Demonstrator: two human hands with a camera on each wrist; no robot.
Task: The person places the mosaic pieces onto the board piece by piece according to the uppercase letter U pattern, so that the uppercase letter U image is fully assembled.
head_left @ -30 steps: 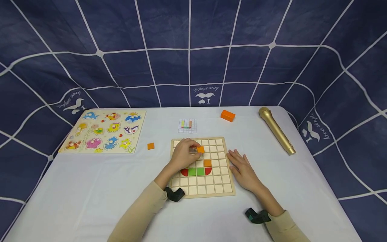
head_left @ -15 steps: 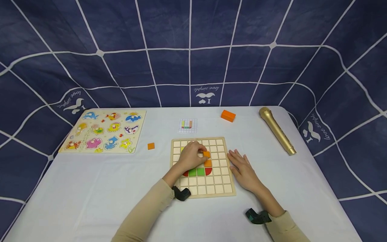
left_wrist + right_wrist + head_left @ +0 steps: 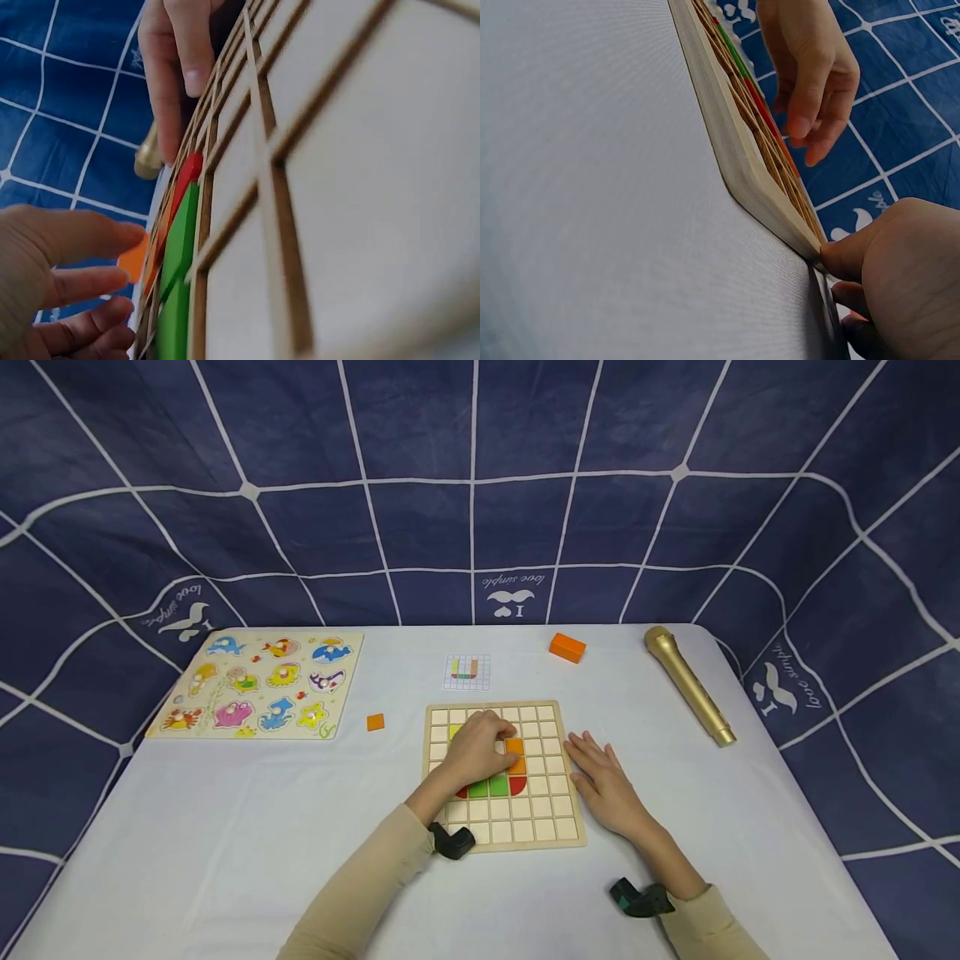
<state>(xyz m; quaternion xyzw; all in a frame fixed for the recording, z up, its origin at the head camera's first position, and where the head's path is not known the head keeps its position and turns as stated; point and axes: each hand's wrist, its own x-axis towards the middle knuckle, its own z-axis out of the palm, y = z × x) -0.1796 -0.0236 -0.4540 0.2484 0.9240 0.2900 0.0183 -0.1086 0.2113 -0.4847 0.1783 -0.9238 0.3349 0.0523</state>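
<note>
My left hand [image 3: 480, 747] reaches over the wooden grid board [image 3: 531, 835], thumb and index finger at two edges of an orange square tile [image 3: 514, 746]. This tile appears to lie in a cell directly beyond another orange tile [image 3: 517, 766]. Green tiles [image 3: 498, 786] and a red rounded tile [image 3: 518, 786] lie in the nearer row; my hand covers part of the pattern. A yellow tile [image 3: 454, 731] shows past my knuckles. My right hand [image 3: 611, 785] rests with extended fingers along the board's right edge, its thumb touching the rim in the right wrist view.
A pattern card [image 3: 467, 672] lies beyond the board. One loose orange tile [image 3: 375, 722] is left of it. A sea-animal peg puzzle [image 3: 255, 685] occupies the far left. An orange block [image 3: 567, 647] and gold microphone [image 3: 688, 685] lie at the far right.
My left hand has moved rightward over the board with the orange tile, which went from raised and tilted to flat beside the other orange tile. My right hand has stayed put.
</note>
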